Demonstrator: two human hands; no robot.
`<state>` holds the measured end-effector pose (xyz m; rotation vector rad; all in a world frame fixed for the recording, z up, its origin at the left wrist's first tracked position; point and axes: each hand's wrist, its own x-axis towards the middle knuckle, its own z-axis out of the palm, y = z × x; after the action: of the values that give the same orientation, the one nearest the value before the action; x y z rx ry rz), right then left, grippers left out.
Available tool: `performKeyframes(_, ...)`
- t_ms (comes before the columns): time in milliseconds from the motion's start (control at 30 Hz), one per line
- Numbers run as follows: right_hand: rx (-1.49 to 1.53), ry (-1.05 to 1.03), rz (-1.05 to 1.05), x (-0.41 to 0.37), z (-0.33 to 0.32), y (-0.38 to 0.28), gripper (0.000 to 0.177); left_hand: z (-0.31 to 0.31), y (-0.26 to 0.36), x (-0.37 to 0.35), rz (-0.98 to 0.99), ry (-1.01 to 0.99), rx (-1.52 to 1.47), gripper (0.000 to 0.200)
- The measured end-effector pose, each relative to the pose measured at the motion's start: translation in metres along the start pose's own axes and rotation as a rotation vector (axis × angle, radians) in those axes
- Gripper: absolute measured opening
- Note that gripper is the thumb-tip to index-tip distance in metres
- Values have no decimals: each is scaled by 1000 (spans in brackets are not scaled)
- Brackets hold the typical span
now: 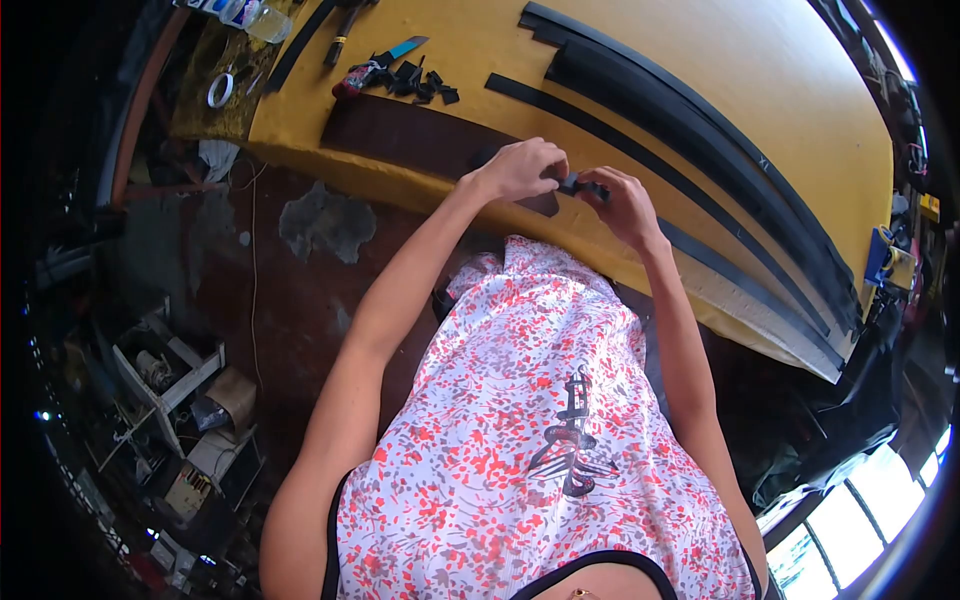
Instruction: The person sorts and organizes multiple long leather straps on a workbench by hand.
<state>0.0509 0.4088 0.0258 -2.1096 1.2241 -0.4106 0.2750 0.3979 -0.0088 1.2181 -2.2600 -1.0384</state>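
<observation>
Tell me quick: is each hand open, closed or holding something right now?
Left hand: fingers closed on one end of a small dark piece.
Right hand: fingers closed on the other end of the dark piece.

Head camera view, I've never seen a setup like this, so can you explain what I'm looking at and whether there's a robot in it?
There's no robot. One person wears a camera on their head, and this single picture looks forward and down from it, so their patterned top fills the lower middle.

Their bare arms reach to a yellow-covered table. The left hand and right hand meet near its edge, fingers pinching a small dark piece. I can't tell what it is.

Long black strips run across the table to the right. On the left lie a brown flat piece, black scraps and a knife-like tool with a teal part.
</observation>
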Motion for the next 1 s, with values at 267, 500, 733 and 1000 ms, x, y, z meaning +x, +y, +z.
performKeyframes(267,125,-32,71,3,-10,4,27,-22,11,19,-53,-168,-54,22)
performKeyframes(500,-150,26,-63,-4,1,5,28,-1,2,5,99,15,43,20)
performKeyframes(733,-251,105,-181,-13,15,9,26,16,-3,-8,175,129,148,23)
performKeyframes(1000,-178,81,-106,-11,13,9,22,18,-4,-8,161,146,137,21)
